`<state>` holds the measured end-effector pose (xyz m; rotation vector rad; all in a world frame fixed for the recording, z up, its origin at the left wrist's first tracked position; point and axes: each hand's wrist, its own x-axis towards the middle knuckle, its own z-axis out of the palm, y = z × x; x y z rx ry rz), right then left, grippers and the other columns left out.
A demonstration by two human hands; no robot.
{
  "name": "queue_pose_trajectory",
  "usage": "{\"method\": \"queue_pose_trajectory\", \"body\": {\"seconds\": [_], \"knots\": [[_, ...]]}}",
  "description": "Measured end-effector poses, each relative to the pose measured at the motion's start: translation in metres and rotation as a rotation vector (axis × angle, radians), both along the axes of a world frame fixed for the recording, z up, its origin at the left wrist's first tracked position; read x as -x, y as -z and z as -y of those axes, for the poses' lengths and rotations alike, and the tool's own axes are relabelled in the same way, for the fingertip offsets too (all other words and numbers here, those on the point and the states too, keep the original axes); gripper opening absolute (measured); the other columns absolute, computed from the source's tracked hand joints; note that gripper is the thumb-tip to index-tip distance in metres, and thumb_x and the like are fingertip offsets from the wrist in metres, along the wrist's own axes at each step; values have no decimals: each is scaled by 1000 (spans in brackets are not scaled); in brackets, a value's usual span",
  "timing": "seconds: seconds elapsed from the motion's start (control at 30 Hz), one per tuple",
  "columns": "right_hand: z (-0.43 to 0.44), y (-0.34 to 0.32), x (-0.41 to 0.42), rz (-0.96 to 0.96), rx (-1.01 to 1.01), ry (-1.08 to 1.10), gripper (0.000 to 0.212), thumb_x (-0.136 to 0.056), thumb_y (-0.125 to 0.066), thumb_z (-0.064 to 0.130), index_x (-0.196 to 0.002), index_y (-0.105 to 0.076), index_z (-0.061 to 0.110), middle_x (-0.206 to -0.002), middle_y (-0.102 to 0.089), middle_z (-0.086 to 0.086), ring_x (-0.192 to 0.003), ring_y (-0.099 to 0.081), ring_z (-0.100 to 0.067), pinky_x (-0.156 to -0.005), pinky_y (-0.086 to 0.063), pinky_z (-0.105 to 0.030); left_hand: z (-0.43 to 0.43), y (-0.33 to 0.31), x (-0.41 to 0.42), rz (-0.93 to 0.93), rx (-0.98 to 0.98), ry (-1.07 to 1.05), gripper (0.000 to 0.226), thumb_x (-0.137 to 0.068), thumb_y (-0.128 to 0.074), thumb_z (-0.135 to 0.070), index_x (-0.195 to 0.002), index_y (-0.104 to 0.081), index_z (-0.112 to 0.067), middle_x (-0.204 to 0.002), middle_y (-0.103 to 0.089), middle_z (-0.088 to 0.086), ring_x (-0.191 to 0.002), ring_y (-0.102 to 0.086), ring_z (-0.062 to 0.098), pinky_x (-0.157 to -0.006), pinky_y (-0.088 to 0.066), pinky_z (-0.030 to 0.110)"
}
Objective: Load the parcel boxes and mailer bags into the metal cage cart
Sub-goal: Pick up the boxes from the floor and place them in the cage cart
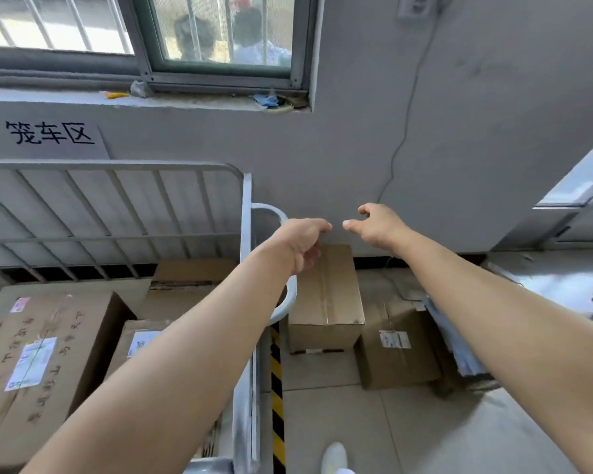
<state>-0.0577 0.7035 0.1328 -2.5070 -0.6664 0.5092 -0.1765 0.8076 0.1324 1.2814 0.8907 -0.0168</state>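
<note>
While both arms stretch forward, a plain brown parcel box [326,302], sealed with clear tape along its top, stands on the tiled floor against the wall just below the left hand [303,239] and right hand [379,227]. The hands hover near each other, fingers loosely curled, holding nothing. A second labelled box [399,347] sits just beside the first, under the right forearm, with a stack of pale mailer bags [459,340] further right. Left of the left arm, the metal cage cart [246,200] holds at least three cardboard boxes [59,336], two bearing shipping labels.
</note>
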Motion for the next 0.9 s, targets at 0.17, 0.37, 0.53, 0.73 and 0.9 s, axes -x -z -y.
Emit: {"method": "queue_pose_trajectory", "body": {"seconds": [0.17, 0.37, 0.53, 0.73, 0.9], "knots": [[17, 13, -23, -28, 4, -14, 66, -92, -59, 39, -146, -36, 8, -151, -38, -9, -137, -39, -25, -110, -33, -36, 15, 10, -12, -43, 9, -29, 16, -90, -59, -21, -77, -54, -14, -72, -44, 4, -66, -42, 19, -62, -39, 27], [29, 27, -84, -60, 30, -133, 66, -92, -60, 38, -146, -36, 7, -150, -39, -9, -137, -39, -25, -111, -33, -35, 45, 28, -71, -92, 44, -164, 15, -91, -57, -24, -81, -55, -12, -73, -45, 6, -65, -45, 20, -67, -41, 29], [42, 54, -151, -91, 83, -299, 66, -93, -59, 38, -146, -36, 5, -151, -38, -9, -137, -38, -25, -112, -32, -37, 80, 59, -134, -139, 112, -342, 22, -92, -57, -27, -103, -54, -9, -100, -53, 11, -92, -55, 26, -89, -46, 36], [36, 87, -210, -137, 162, -442, 70, -92, -61, 41, -147, -34, 7, -152, -36, -8, -139, -36, -25, -113, -31, -37, 114, 100, -163, -181, 332, -531, 38, -95, -54, -26, -129, -49, -8, -123, -44, 13, -116, -50, 30, -95, -42, 37], [-2, 115, -231, -174, 214, -542, 70, -93, -59, 40, -147, -32, 5, -153, -35, -9, -139, -35, -26, -113, -31, -36, 100, 142, -165, -236, 417, -718, 46, -96, -54, -27, -137, -42, -10, -145, -38, 16, -124, -47, 32, -103, -41, 39]]}}
